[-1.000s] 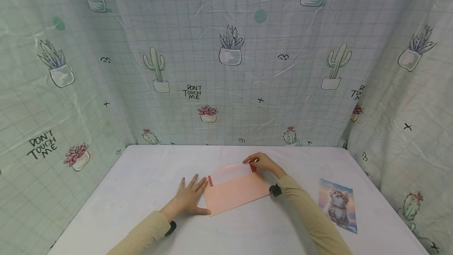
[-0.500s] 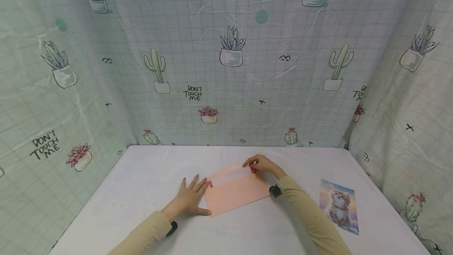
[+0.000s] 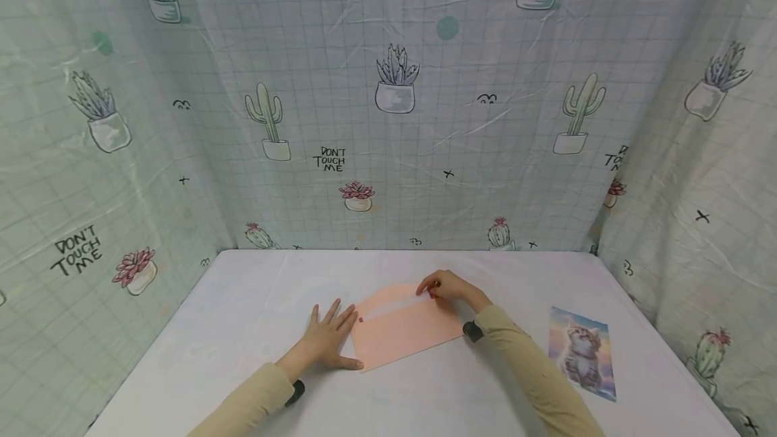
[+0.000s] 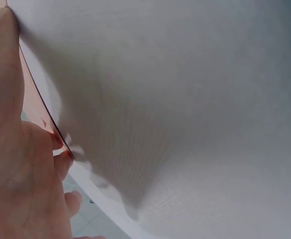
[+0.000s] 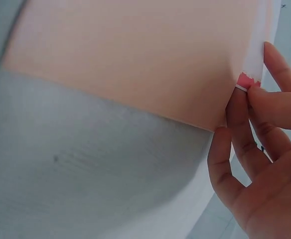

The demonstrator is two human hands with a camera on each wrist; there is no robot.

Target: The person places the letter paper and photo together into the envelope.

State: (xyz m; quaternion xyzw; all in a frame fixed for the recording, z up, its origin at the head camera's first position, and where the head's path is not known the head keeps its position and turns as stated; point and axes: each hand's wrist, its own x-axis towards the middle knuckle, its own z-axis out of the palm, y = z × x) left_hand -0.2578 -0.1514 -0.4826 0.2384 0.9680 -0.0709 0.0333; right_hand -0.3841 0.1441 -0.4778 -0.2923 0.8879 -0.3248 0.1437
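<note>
A peach envelope (image 3: 407, 337) lies slanted on the white table, its flap (image 3: 379, 297) spread toward the back. A narrow strip of white paper (image 3: 396, 306) with red ends shows at the envelope's mouth; its lower part is hidden inside. My right hand (image 3: 452, 286) pinches the paper's right end. In the right wrist view, the thumb lies at the red corner (image 5: 246, 79) with fingers behind it, and another fingertip is at the envelope's corner. My left hand (image 3: 330, 340) rests with fingers spread along the envelope's left side, the thumb at its near corner.
A kitten picture (image 3: 583, 354) lies on the table (image 3: 255, 309) to the right, beside my right forearm. Behind and at both sides hangs a cactus-print curtain (image 3: 388, 140). Each wrist wears a dark device.
The white paper has slid down into the envelope, so less of it and its red ends shows. My right hand has moved slightly toward me with it; my left hand stays put.
</note>
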